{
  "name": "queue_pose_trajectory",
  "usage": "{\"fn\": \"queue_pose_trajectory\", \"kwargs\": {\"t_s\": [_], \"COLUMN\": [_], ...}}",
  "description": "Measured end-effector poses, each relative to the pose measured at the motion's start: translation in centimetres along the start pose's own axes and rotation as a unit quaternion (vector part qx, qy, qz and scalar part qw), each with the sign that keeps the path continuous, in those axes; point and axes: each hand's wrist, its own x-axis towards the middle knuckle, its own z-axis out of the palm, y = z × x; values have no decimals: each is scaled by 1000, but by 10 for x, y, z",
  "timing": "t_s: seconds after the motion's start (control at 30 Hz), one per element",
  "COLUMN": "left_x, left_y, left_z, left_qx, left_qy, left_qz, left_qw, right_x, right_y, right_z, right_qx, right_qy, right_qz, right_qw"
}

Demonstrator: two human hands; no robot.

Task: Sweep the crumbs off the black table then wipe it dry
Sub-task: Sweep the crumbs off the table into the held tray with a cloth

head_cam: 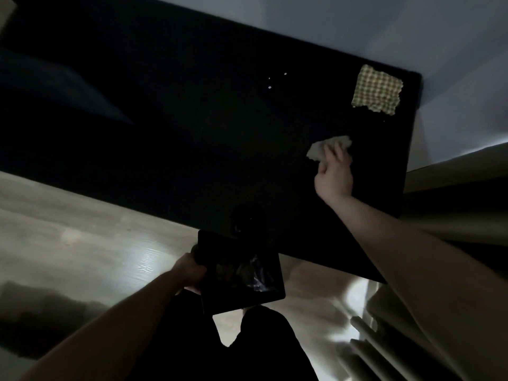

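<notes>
- Right hand (pixel 334 171): fingers pressed onto a crumpled white tissue (pixel 327 149), pinning it flat to the black desk (pixel 192 133) toward its right end. Risk: the wad was small and partly bunched under the fingers, so crumbs could slip round its edges.
- Left hand (pixel 189 273): curled round the near-left edge of a dark tray (pixel 242 273), held just below the desk's near edge. Risk: the tray sat well to the left of the tissue; a stroke straight toward the body would likely have dropped crumbs onto the floor (pixel 82 229).
- Crumbs (pixel 270 87): a few pale specks, well apart from the tissue, toward the far middle of the desk; one further speck near the checked cloth. Risk: dim light and the dark surface made stray specks easy to miss.
- Checked cloth (pixel 378 92): lay flat at the far right corner, untouched, near the edge. Risk: a wide sweep might have pushed crumbs under it or nudged it off.
</notes>
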Motion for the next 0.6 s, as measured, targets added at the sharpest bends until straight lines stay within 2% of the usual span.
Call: {"fn": "queue_pose_trajectory", "kwargs": {"t_s": [0.1,0.27,0.37,0.43,0.5,0.6], "left_x": [16,23,-9,-16,-15,-5], "left_y": [-11,-17,4,9,8,1], "left_z": [-1,-5,-14,-18,-22,-28], "left_qx": [6,10,9,5,-8,-13], "left_qy": [-4,1,14,15,6,-3], "left_qz": [-9,-12,-11,-12,-16,-23], "left_qw": [1000,1000,1000,1000,1000,1000], "right_x": [-51,-149,-184,-187,-173,-119], "right_y": [-23,-51,-61,-63,-68,-79], "right_z": [25,56,51,44,33,13], "right_qx": [21,145,185,211,245,266], "right_qy": [1,-118,-218,-250,-235,-160], "right_qz": [-129,-308,-316,-299,-272,-235], "right_qw": [991,933,905,896,901,921]}}
